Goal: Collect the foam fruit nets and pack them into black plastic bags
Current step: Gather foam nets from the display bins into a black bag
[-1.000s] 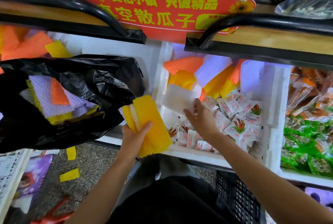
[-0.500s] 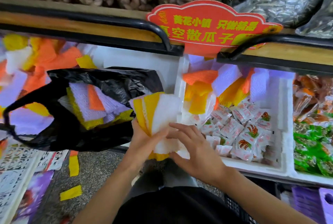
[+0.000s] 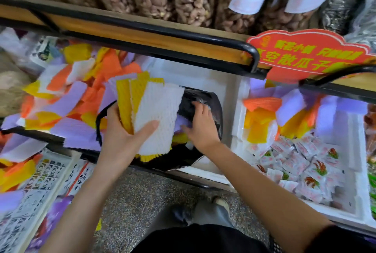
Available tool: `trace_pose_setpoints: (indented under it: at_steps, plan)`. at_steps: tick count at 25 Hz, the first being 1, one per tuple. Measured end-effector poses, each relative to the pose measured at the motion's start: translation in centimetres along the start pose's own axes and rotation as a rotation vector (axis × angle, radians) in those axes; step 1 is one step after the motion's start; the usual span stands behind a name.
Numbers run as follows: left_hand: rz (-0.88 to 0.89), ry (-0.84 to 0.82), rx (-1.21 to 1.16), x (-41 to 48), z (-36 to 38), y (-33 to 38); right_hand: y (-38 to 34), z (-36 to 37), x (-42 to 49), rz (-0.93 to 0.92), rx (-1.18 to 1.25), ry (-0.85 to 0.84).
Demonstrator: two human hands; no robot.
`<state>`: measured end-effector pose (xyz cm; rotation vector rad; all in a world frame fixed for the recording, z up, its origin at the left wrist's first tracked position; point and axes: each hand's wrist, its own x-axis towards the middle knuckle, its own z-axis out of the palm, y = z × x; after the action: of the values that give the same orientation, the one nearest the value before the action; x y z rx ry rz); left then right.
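Left hand [image 3: 122, 136] clamps fanned yellow and white foam nets [image 3: 156, 118] over the black bag [image 3: 205, 98]; I see the right hand [image 3: 200, 124] gripping its rim, at the foam box [image 3: 227, 90] right end

Black bag [image 3: 203, 98]; white, yellow mesh-pattern held nets [image 3: 156, 110] left of bag; orange, purple, yellow, white loose nets [image 3: 71, 94] farther left; red sign [image 3: 309, 55], yellow lettering, upper right; white packets [image 3: 305, 163], red-green print, right.
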<state>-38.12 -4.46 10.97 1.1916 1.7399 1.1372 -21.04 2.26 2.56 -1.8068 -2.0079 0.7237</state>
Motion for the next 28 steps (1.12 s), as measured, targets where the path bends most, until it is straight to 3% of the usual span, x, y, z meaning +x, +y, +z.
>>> trace_pose_setpoints:
  at_steps: [3, 7, 11, 14, 16, 18, 20, 21, 23, 26, 28]
  plan:
    - [0.045, 0.006, 0.067, 0.8, -2.1, -1.4, -0.6, -1.1, 1.3, 0.050, 0.036, 0.028]
    - [0.116, -0.031, 0.117, 2.1, -3.2, -2.4, -1.3, -5.2, 1.1, -0.060, 0.119, 0.055]
    - [0.150, -0.092, 0.198, 3.7, -2.9, -3.3, 1.1, -7.4, 1.8, 0.214, 0.622, -0.029]
    - [0.187, -0.172, 0.216, 4.2, -2.0, -3.7, 4.0, -6.6, 1.1, 0.419, 0.520, 0.012]
    - [0.210, -0.213, 0.265, 4.0, -1.5, -3.8, 4.6, -6.3, 0.0, 0.451, 0.309, 0.166]
    - [0.232, -0.235, 0.305, 3.8, -1.4, -4.0, 3.7, -6.5, -1.8, 0.295, 0.103, 0.442]
    - [0.246, -0.253, 0.311, 3.8, -1.5, -4.3, 0.8, -5.9, -4.4, 0.001, 0.112, 0.559]
    - [0.251, -0.258, 0.311, 3.9, -1.6, -4.3, -0.8, -4.9, -6.0, -0.104, 0.149, 0.518]
    - [0.253, -0.260, 0.301, 4.0, -1.9, -4.2, -2.6, -2.3, -8.2, -0.145, 0.109, 0.339]
    - [0.255, -0.261, 0.304, 4.0, -2.4, -4.0, -1.5, 0.8, -8.2, 0.099, 0.046, 0.127]
    - [0.257, -0.260, 0.304, 4.0, -2.5, -4.1, -0.8, 1.5, -7.0, 0.240, 0.163, 0.150]
